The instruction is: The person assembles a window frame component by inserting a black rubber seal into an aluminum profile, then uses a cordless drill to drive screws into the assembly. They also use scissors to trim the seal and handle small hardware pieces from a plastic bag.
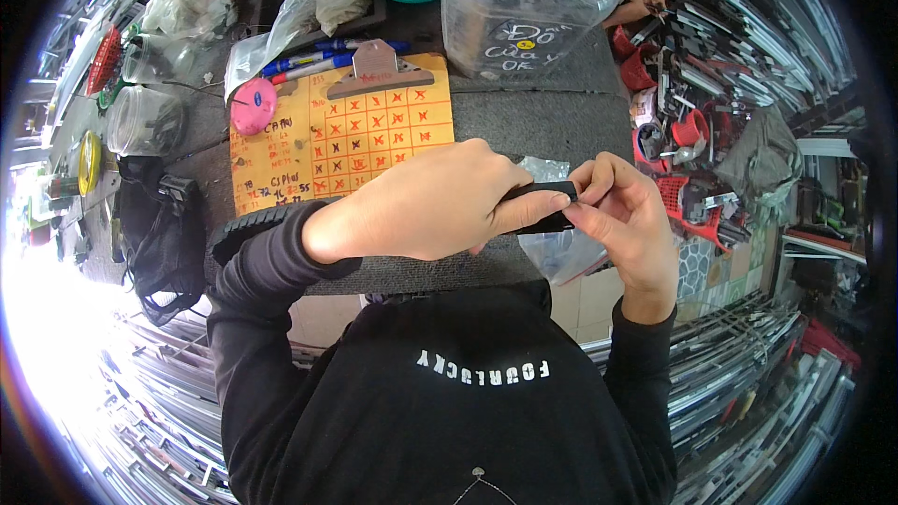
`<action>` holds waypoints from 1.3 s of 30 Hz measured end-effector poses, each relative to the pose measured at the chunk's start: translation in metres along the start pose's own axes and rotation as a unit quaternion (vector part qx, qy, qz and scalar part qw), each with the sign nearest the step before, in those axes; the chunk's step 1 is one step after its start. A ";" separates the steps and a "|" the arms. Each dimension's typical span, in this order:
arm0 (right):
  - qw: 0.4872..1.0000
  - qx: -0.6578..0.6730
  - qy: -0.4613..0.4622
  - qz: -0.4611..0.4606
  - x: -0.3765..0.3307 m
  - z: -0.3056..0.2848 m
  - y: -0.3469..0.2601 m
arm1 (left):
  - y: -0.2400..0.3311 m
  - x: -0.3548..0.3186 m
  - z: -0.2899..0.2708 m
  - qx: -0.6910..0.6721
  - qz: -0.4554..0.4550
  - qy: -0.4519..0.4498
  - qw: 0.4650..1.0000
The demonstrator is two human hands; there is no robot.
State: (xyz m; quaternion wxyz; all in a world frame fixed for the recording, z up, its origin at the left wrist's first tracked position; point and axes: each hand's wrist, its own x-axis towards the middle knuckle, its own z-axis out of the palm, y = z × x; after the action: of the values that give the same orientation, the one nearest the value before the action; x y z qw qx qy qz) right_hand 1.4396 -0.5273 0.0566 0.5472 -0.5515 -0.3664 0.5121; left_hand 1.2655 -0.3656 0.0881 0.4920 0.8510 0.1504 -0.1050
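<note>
My left hand [426, 204] wraps around a small black bar-shaped part [552, 191], with most of the part hidden inside the fist. My right hand [625, 215] pinches the free right end of the same part between thumb and fingers. Both hands meet just above the near edge of a grey-carpeted table [543, 117]. A clear plastic bag [559, 248] lies under the hands, partly covered by them.
An orange clipboard [341, 136] with a crossed grid sheet lies at the left, a pink round tape measure [253, 106] and blue pens [309, 61] beside it. A big clear plastic jar [524, 5] stands behind. Metal profiles [748, 383] lie on the floor; red baskets [687, 192] sit at the right.
</note>
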 end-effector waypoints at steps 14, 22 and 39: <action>0.995 0.057 -0.032 0.077 0.002 -0.007 -0.013 | -0.001 0.005 -0.012 -0.103 -0.053 -0.086 0.990; 0.995 0.028 -0.029 0.090 0.001 -0.005 -0.015 | -0.002 0.001 -0.007 -0.088 -0.022 -0.076 0.993; 0.997 -0.002 -0.010 0.081 -0.006 -0.002 -0.003 | -0.003 0.005 -0.003 -0.092 -0.043 -0.092 0.991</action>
State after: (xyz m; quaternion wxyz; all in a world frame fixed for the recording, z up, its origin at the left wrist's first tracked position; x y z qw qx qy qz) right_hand 1.4411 -0.5329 0.0606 0.4987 -0.5755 -0.3271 0.5596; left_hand 1.2694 -0.3603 0.0853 0.5752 0.7814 0.1499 -0.1898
